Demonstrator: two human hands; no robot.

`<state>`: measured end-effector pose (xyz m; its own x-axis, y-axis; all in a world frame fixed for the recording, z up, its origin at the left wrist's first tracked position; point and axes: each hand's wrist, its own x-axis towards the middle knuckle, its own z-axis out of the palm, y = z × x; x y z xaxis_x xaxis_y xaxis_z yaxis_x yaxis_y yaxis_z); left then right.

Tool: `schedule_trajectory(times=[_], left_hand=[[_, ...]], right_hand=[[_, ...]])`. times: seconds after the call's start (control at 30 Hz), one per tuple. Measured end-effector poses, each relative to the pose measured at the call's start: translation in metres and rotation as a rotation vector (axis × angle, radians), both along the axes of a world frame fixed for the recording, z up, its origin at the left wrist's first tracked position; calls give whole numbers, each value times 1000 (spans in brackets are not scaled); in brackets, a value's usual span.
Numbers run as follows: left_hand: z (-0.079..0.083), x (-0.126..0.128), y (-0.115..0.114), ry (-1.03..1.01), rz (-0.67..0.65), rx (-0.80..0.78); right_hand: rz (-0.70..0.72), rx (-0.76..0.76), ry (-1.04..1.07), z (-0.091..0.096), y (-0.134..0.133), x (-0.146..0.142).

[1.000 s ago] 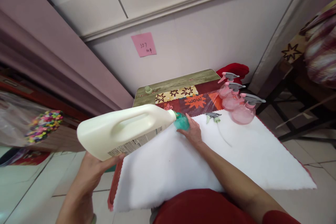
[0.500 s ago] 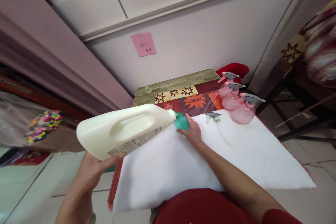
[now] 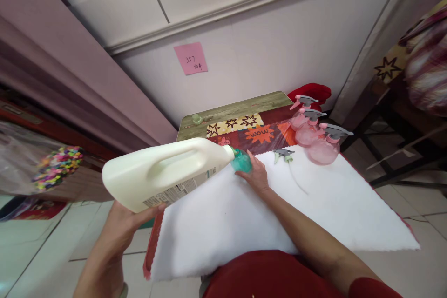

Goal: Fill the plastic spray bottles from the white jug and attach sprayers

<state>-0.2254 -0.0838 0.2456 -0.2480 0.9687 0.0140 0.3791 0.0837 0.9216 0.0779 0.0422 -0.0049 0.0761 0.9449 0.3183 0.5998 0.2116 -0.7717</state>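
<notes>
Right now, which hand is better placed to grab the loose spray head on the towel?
Right, probably. The right hand steadies the teal bottle beside the spray head; the left hand supports the tilted white jug.

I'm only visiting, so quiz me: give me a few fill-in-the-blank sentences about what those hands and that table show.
The left hand holds a big ____ jug, tipped over.
The right hand steadies a teal bottle, far ____ than the jug, at its mouth.
____ pink spray bottles stand at the table's right edge.
Missing: white; smaller; three.
</notes>
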Motion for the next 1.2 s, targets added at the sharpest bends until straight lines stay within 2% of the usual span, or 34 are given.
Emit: schedule_trajectory(times=[0.57,0.83,1.2], left_hand=[[-1,0,3,-12,4,-5],[1,4,2,8,19,-20],[2,2,2,8,4,-13]], right_hand=[[24,-84,59,15,-3,0],[21,-64,-24,10,-4,-2],[24,-51,-31,0,-2,-1]])
